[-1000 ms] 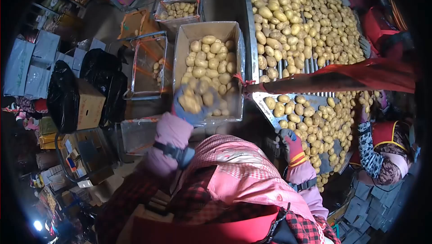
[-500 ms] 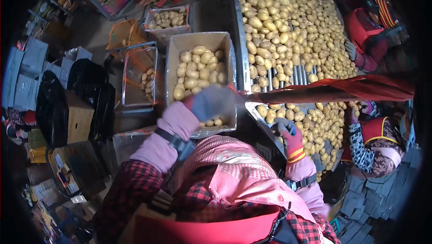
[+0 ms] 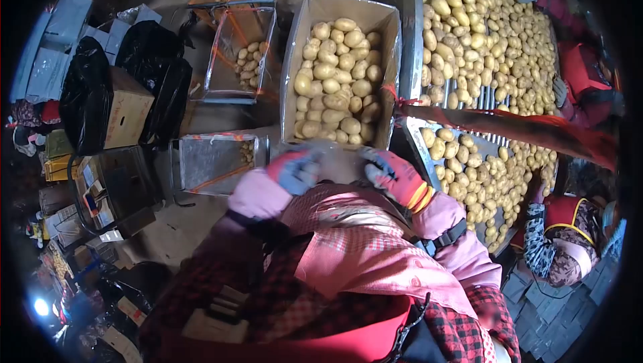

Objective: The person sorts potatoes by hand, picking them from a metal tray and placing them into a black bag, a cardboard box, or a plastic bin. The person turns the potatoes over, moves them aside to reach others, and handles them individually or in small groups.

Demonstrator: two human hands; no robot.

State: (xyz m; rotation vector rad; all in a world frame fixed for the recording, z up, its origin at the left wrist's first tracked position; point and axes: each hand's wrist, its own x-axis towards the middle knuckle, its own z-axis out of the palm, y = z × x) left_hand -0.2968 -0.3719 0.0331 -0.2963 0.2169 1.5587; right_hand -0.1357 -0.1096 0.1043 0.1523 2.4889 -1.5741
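Observation:
A cardboard box (image 3: 293,75) lined with clear plastic stands before me, full of potatoes (image 3: 337,71). My left hand (image 3: 296,172), in a grey and red glove, is at the left of the box's near edge, slightly blurred, with its fingers curled. At the right of that edge my right hand (image 3: 392,177), gloved in grey and red with a yellow cuff, also has its fingers bent inward. A hazy, film-like patch shows between the hands. What the fingers hold, if anything, cannot be made out.
To the right is a metal sorting table (image 3: 415,21) of potatoes, with a red-wrapped bar (image 3: 495,122) across it. Two co-workers are on its far side. Smaller lined boxes (image 3: 218,165) and black plastic bags (image 3: 87,95) are at the left.
My left hand has come back from over the potatoes to the box's near edge. My right hand has left the sorting table for the same edge. The view has shifted.

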